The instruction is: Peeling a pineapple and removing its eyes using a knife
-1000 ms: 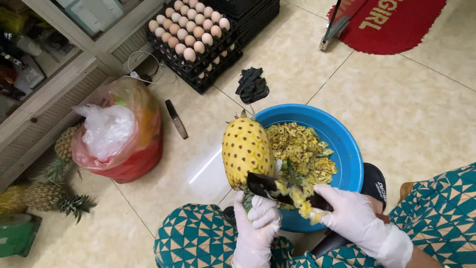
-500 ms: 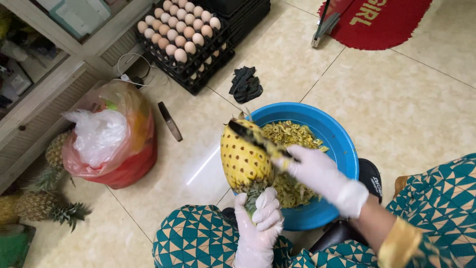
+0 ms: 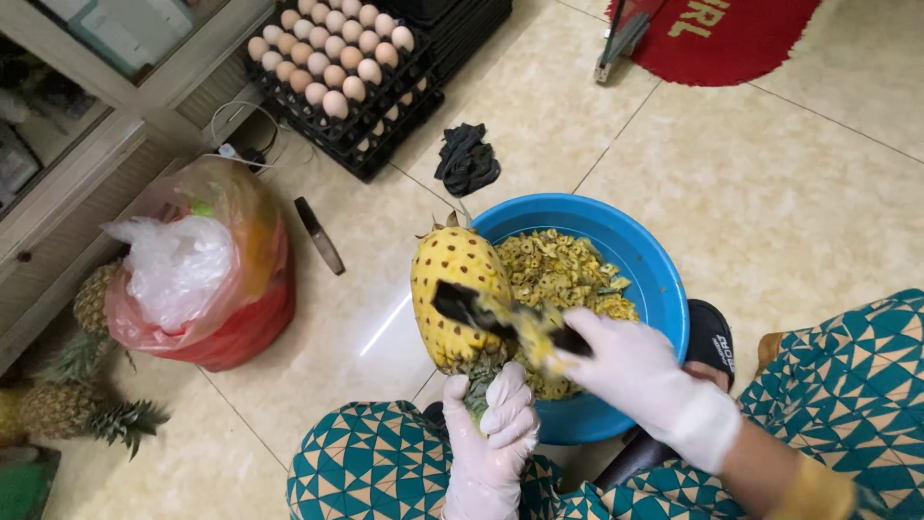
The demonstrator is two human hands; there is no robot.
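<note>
Above a blue plastic basin (image 3: 664,289) on a tiled floor (image 3: 770,193), a person in white gloves works on a peeled pineapple (image 3: 454,289). Its yellow flesh is dotted with dark eyes. The fruit stands nearly upright, long axis running from the leafy crown at the bottom to the cut end at the top, tipped slightly toward the basin.

The left hand (image 3: 496,438) is clenched around the crown (image 3: 478,380) just beneath the fruit, holding it up from below. The right hand (image 3: 630,371) grips the handle of a dark-bladed knife (image 3: 481,310). The blade lies across the lower face of the pineapple, slanting up and to the left from the right hand, so it crosses the fruit's long axis at an angle. The right hand sits to the right of the fruit and over the basin; the left hand is nearer to the fruit, touching it at its base.

Yellow pineapple trimmings (image 3: 563,274) fill the basin directly behind the fruit. To the left on the floor sits a red plastic bag (image 3: 221,289) stuffed with clear plastic, with unpeeled pineapples (image 3: 87,385) beside it near a cabinet. Further off are stacked trays of eggs (image 3: 332,58), a crumpled black cloth (image 3: 467,159) and a red mat (image 3: 731,34). The person's teal patterned clothing (image 3: 375,467) fills the bottom of the view.
</note>
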